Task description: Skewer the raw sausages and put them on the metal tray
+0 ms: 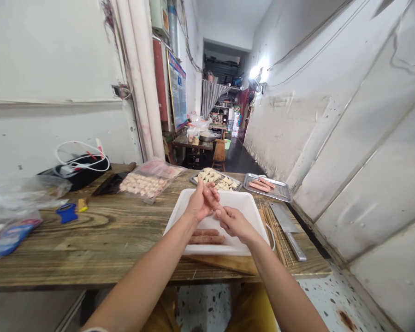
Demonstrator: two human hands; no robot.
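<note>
Over the white plastic tray (174,216), my left hand (198,203) holds a sausage (211,198), with the fingers curled around it. My right hand (233,222) is closed in a pinch at the sausage's near end. Whatever is between its fingers is too small or hidden to make out. Two more sausages (207,239) lie side by side on the tray's floor below my left wrist. Thin wooden skewers (278,235) are spread on the table just right of the tray.
A cleaver (283,219) lies beyond the skewers, near the right table edge. Metal trays hold pale cut pieces (228,183) and several sausages (261,184). A bag of pale chunks (145,182), a blue tool (67,213) and a white cable (76,161) are leftward.
</note>
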